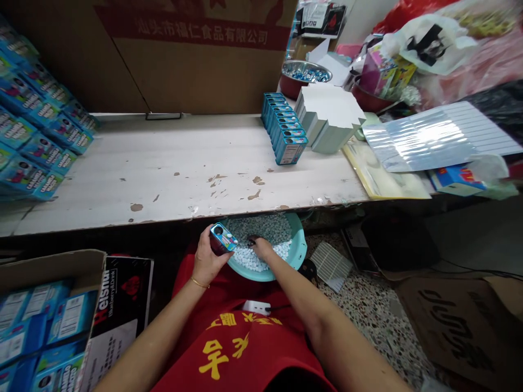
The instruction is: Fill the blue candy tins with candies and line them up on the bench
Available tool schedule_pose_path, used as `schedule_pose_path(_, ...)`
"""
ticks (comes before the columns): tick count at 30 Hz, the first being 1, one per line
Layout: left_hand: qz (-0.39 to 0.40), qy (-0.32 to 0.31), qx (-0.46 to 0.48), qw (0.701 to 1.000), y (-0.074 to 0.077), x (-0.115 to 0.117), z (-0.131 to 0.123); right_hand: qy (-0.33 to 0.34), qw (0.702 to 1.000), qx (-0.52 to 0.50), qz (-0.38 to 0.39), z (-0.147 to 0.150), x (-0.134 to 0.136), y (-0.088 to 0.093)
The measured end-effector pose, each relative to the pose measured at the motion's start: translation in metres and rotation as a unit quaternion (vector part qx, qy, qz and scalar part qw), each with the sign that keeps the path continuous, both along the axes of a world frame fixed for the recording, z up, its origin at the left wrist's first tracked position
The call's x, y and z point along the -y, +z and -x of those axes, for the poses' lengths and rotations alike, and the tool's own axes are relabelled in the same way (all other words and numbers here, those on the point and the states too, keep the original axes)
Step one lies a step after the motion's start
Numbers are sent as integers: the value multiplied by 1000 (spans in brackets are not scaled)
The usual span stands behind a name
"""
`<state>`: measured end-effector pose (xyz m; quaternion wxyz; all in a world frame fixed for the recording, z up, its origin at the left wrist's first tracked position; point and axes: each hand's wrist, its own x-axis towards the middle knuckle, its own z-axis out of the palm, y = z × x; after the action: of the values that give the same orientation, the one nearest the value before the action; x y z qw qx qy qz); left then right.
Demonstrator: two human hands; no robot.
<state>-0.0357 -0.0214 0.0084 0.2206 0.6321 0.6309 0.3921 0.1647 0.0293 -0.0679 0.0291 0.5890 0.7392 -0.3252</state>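
Observation:
My left hand [206, 260] is closed round a small blue tin [223, 238], held tilted just above my lap. My right hand [261, 249] reaches down into a teal basin [300, 251] that rests on my lap under the table edge. The basin is full of small pale tablets [265, 231]. The right fingers are sunk among the tablets, so what they grip is hidden. A red apron with yellow characters [241, 348] covers my lap.
A worn white table [183, 169] carries a row of blue tins [286, 128] and a stack of folded white cartons [329, 117]. Stacked blue boxes [32, 136] lie at the left, a cardboard box of blue packs [41, 326] at lower left, bags and sheets at the right.

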Motion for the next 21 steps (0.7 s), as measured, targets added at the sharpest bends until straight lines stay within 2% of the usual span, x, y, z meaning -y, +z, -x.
schedule_pose_path(2,3,9,2,1000,0,1,5,-7,999,-32,3,-6,0,3)
schedule_pose_path(4,2,12,-3,1000,0,1,7,-15,997,-72,-1,-25,1,18)
schedule_pose_path(6,-8,4,-14,1000,0,2,5,-23,991,-131,-14,-48,3,43)
schedule_pose_path(9,-33,-20,-10,999,-2,1,-8,-29,980,-192,-39,-74,4,93)
schedule_pose_path(11,-37,-23,17,999,-6,0,-21,-23,979,-194,-48,-82,4,123)
schedule_pose_path(13,-30,-22,41,998,-11,-3,-34,-16,979,-195,-52,-85,3,144)
schedule_pose_path(16,-42,-27,42,998,-19,-7,-48,-7,980,-190,-58,-84,1,158)
schedule_pose_path(21,-80,-34,10,996,-23,-12,-51,25,984,-160,-74,-81,-2,164)
